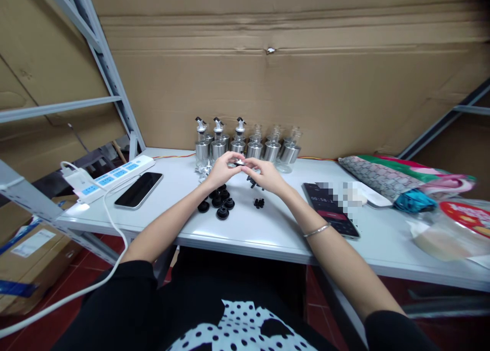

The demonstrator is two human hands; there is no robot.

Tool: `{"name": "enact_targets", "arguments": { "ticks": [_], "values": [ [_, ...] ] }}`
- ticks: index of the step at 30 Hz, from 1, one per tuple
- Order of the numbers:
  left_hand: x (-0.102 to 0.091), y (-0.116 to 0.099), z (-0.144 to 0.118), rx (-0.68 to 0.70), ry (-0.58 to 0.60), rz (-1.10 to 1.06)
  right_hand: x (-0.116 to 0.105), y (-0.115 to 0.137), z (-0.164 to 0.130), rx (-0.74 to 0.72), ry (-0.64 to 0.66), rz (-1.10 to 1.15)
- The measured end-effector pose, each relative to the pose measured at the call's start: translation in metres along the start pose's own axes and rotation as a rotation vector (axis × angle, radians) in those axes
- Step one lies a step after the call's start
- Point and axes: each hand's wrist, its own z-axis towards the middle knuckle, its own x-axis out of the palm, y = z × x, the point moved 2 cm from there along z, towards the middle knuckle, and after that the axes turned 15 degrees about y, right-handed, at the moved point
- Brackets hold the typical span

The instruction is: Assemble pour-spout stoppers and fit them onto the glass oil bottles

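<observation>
Small black cap (240, 162) sits pinched between her left hand (221, 170) and right hand (266, 176), fingers curled, above a white table (275, 228). Glass dispenser bottles (245, 144) line the cardboard wall (291, 75), black stoppers (218, 203) underneath.

A small black part (240, 163), its shape too small to make out, is held above the white table between the fingertips of the left hand (221, 170) and right hand (265, 176), both pinched on it.
</observation>
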Motion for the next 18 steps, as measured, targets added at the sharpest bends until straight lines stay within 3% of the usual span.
{"name": "enact_targets", "arguments": {
  "ticks": [5, 8, 11, 13, 18],
  "values": [
    [-0.002, 0.004, 0.002, -0.196, -0.053, -0.303, -0.001, 0.004, 0.000, 0.024, 0.035, -0.106],
    [-0.003, 0.004, 0.003, -0.220, -0.131, -0.369, -0.004, -0.007, 0.000, 0.235, 0.055, -0.273],
    [-0.001, 0.003, 0.004, -0.234, -0.158, -0.388, -0.004, -0.027, -0.003, 0.476, 0.188, -0.437],
    [-0.001, 0.002, 0.004, -0.239, -0.168, -0.392, -0.003, -0.039, -0.004, 0.560, 0.269, -0.484],
    [0.000, 0.001, 0.004, -0.240, -0.144, -0.413, 0.003, -0.051, -0.004, 0.561, 0.309, -0.490]
  ]
}}
